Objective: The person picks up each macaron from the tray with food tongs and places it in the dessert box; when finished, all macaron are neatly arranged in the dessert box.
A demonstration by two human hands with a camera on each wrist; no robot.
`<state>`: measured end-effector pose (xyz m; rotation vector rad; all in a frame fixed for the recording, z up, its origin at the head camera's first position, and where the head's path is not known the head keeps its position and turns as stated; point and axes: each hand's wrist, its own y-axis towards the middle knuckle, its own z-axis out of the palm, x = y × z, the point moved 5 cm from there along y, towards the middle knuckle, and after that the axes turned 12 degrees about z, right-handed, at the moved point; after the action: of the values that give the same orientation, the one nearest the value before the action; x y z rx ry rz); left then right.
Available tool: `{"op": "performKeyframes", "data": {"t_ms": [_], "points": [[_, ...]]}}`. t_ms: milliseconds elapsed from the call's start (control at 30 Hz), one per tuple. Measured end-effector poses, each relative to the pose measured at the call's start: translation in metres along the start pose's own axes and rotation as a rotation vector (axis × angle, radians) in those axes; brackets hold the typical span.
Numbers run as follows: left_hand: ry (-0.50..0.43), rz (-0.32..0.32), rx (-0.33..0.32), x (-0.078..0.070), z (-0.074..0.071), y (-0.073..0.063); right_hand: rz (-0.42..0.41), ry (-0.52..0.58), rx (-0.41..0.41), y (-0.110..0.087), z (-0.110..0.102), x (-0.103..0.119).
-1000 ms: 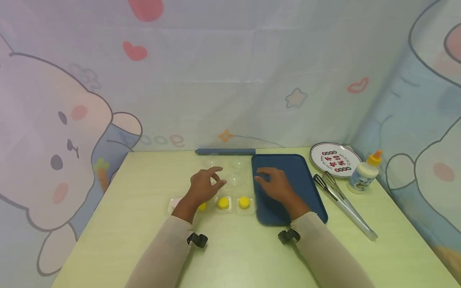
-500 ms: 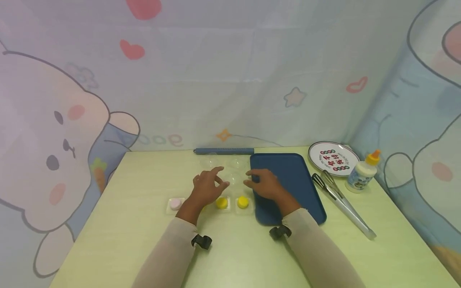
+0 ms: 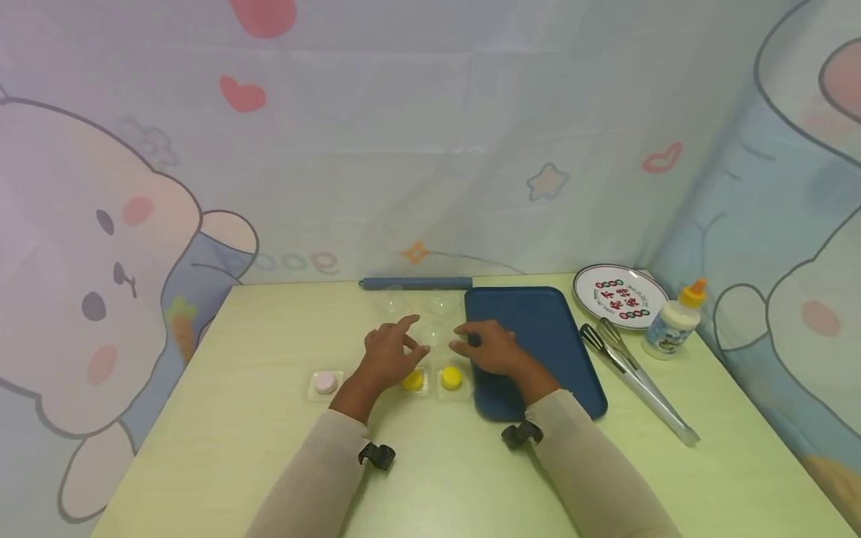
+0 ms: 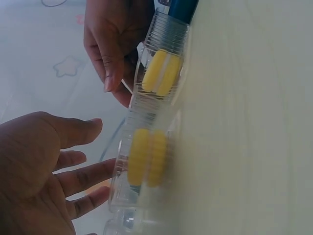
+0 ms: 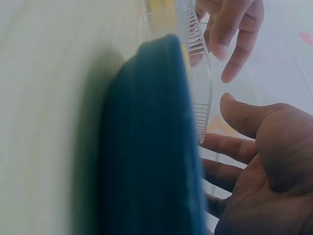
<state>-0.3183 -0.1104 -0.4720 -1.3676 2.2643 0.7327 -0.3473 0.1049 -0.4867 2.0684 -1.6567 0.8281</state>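
Observation:
My left hand (image 3: 392, 354) hovers over the middle of the table, thumb and fingers spread. My right hand (image 3: 489, 347) faces it from above the left part of the blue tray (image 3: 558, 359), its fingers loosely bent. Between their fingertips sits a clear plastic dome (image 3: 436, 334), with no grip on it showing. Nearer me stand small clear trays with macarons: a yellow macaron (image 3: 451, 378), another yellow macaron (image 3: 412, 380) partly behind my left hand, and a pale pink macaron (image 3: 326, 382). In the left wrist view, the left fingers reach behind a ribbed clear tray (image 4: 139, 115).
Behind the hands lie two more clear domes (image 3: 442, 302) and a blue-grey bar (image 3: 415, 283) along the table's back edge. To the right of the blue tray are metal tongs (image 3: 635, 381), a white printed plate (image 3: 620, 296) and a white bottle with a yellow cap (image 3: 673, 327).
The right hand has moved left, off the middle of the blue tray, toward the clear dome. My left hand has shifted slightly right, uncovering the pink macaron. The gap between the hands has narrowed.

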Motion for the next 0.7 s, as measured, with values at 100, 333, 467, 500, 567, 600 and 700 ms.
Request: {"op": "performKeyframes", "data": {"t_ms": [100,333,467,500,567,600,700], "points": [[0.016,0.001,-0.005,0.0,0.002,0.001,-0.005,-0.005,0.005,0.0,0.002,0.0],[0.035,-0.004,-0.009,-0.001,0.003,0.001,-0.027,0.003,0.03,-0.002,0.005,0.004],[0.026,0.009,-0.015,-0.001,0.005,0.001,-0.036,0.009,0.028,-0.003,0.004,0.007],[0.028,0.012,-0.017,-0.002,0.005,0.001,-0.037,0.01,0.027,-0.003,0.004,0.008],[0.038,0.014,-0.018,-0.002,0.005,0.0,-0.038,0.011,0.026,-0.004,0.004,0.009],[0.048,0.015,-0.018,-0.001,0.005,0.001,-0.036,0.015,0.025,-0.004,0.003,0.009],[0.073,0.028,-0.03,-0.001,0.005,0.001,-0.038,0.027,0.016,-0.005,0.002,0.011]]}}
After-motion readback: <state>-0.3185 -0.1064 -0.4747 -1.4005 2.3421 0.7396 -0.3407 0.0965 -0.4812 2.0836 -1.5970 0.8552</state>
